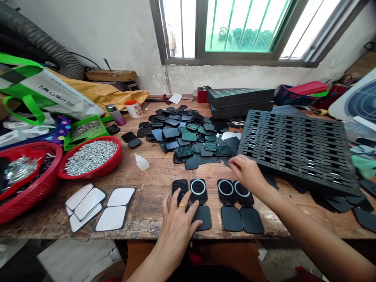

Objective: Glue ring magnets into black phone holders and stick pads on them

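Note:
My left hand [179, 223], a ring on one finger, rests with spread fingers on the leftmost black hinged piece [179, 187], covering much of it. To its right lies another hinged piece [199, 191] with a pale ring on its upper panel. Two more hinged pieces with pale rings, a left one [231, 217] and a right one [252, 220], lie side by side. My right hand [246, 171] hovers beyond them, fingers pinched together by the black foam tray [293, 152]. Whatever those fingertips hold, if anything, is hidden. Several silver rings stand in the tray's slots.
Behind my hands is a heap of black hinged pieces [189, 136]. Leftward are a small white bottle [142, 162], white-faced sheets [111, 217], a red basin [120, 156] of metal pins and a green tray [106, 131]. Foam blocks [241, 100] stand near the window wall.

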Tool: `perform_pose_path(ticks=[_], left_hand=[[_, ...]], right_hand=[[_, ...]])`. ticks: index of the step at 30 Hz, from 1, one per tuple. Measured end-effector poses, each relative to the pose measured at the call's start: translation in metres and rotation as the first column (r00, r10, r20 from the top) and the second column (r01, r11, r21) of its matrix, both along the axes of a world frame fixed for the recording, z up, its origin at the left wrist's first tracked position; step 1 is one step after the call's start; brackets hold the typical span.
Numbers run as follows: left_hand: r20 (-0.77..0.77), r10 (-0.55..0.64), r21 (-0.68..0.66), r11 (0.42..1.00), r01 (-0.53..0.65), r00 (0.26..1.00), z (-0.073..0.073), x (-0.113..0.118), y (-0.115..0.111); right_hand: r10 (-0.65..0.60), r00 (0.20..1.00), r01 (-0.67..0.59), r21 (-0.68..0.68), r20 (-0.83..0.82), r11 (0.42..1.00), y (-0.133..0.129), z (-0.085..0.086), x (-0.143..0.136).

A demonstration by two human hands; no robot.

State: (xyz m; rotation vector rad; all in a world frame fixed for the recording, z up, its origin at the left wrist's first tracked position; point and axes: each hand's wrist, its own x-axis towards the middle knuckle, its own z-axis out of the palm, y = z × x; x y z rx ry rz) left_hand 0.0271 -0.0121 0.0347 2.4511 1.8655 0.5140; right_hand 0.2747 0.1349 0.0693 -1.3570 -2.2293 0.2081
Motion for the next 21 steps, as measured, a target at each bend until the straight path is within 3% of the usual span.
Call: perform_pose_path(ticks=[3,5,12,17,19,21], left_hand=[[0.000,-0.020,0.020,1.000,0.020,1.000,-0.002,-0.001,0.004],[0.002,-0.023,0.026,0.999,0.023,1.000,-0.001,0.000,0.006],[0.067,-0.020,0.011,1.000,0.020,0.998,0.016,-0.008,0.007],[0.139,0.109,-0.067,0.993,-0.101,0.984,0.022,-0.032,0.002],[0.114,0.155,-0.071,0.987,-0.147,0.981,0.019,-0.040,-0.004],[0.089,0.175,-0.057,0.984,-0.170,0.981,0.014,-0.045,-0.010]], right_hand=[[-0.245,0.962,0.229,0.134,0.118,0.964,0.029,0.011,0.043],[-0.319,0.930,0.292,0.161,0.182,0.943,0.046,0.014,0.064],[-0.289,0.901,0.263,0.123,0.324,0.957,0.072,0.013,0.075],[-0.242,0.875,0.206,0.129,0.419,0.970,0.076,0.010,0.071],[-0.248,0.881,0.181,0.196,0.403,0.964,0.073,0.004,0.072],[-0.255,0.930,0.179,0.278,0.266,0.944,0.067,-0.002,0.076]])
